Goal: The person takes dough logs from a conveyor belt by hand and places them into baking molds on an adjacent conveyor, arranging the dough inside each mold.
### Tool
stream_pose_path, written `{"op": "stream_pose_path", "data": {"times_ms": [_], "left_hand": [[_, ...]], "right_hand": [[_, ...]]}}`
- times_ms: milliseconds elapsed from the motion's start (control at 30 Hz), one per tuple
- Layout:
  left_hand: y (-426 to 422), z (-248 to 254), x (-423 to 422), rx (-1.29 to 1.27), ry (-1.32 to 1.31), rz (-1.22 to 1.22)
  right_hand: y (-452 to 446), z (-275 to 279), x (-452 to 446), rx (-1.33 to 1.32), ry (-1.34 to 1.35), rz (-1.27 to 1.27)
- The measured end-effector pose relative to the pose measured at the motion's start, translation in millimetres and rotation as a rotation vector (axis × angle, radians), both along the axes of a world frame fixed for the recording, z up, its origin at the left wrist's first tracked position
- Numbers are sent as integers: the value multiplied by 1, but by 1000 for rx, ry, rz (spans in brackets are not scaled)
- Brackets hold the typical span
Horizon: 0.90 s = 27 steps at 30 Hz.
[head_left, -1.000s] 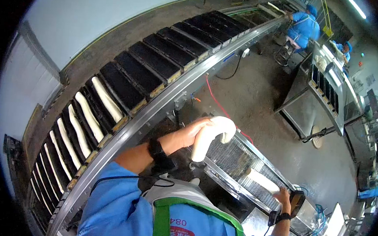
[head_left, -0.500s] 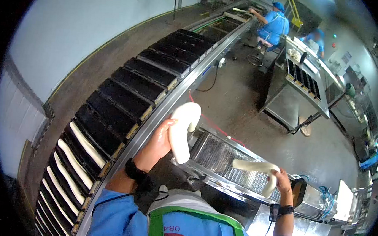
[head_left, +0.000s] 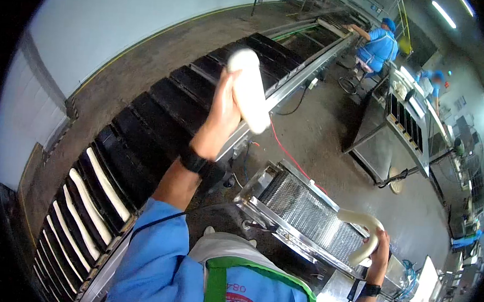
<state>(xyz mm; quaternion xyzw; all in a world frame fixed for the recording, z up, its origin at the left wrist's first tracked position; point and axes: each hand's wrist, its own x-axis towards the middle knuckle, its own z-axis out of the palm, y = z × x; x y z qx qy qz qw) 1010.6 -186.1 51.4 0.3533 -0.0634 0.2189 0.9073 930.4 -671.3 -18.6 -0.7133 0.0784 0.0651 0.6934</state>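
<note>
My left hand [head_left: 222, 108] is raised over the row of black trays, its fingers wrapped round a thick white dough strip [head_left: 250, 93]. On the right, my right hand [head_left: 380, 249] grips a second dough strip [head_left: 362, 220], which bends in a curve at the far end of the metal mesh belt [head_left: 310, 213]. Long white dough strips [head_left: 90, 205] lie in the black trays at the lower left. Further up, the black trays [head_left: 170, 102] show no dough.
A long metal conveyor frame [head_left: 281, 95] runs beside the trays. Two people in blue, one seated [head_left: 378, 47] and one at a steel table [head_left: 401, 133], are in the back right. A red cable [head_left: 281, 145] crosses the floor.
My left hand has lifted its dough up and over the trays. My right hand has moved right with its dough, raising it off the mesh belt. The view has shifted slightly.
</note>
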Motion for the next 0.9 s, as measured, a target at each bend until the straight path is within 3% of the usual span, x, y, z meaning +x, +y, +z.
{"op": "stream_pose_path", "data": {"times_ms": [67, 200, 267, 333, 367, 467, 500, 567, 600, 633, 733, 867, 900], "left_hand": [[26, 1, 23, 60, -110, 154], [55, -9, 70, -66, -49, 365], [75, -51, 89, -172, -23, 436], [102, -115, 106, -275, 234, 348], [106, -122, 93, -281, 238, 353], [100, -143, 27, -65, 710, 20], [101, -155, 16, 161, 655, 99], [130, -221, -3, 1012, 337, 451], [131, -221, -11, 910, 380, 377], [114, -167, -19, 112, 769, 277], [119, -161, -45, 166, 766, 273], [108, -143, -88, 140, 682, 279], [113, -158, -89, 181, 681, 332]], "right_hand": [[1, -6, -1, -1, 9, 25], [14, -2, 4, -41, 11, -6], [21, -6, 4, -39, 51, 34], [32, -5, 10, -61, 52, 48], [38, -3, 13, -76, 53, 58], [66, 2, 34, -167, 20, 178], [79, 1, 44, -152, 11, 171], [112, 12, 64, -209, -3, 281], [136, 21, 71, -204, -28, 329], [156, 23, 85, -160, -68, 395], [239, 54, 113, 18, -155, 528], [339, 88, 147, 95, -385, 691], [361, 87, 162, 84, -419, 753]]}}
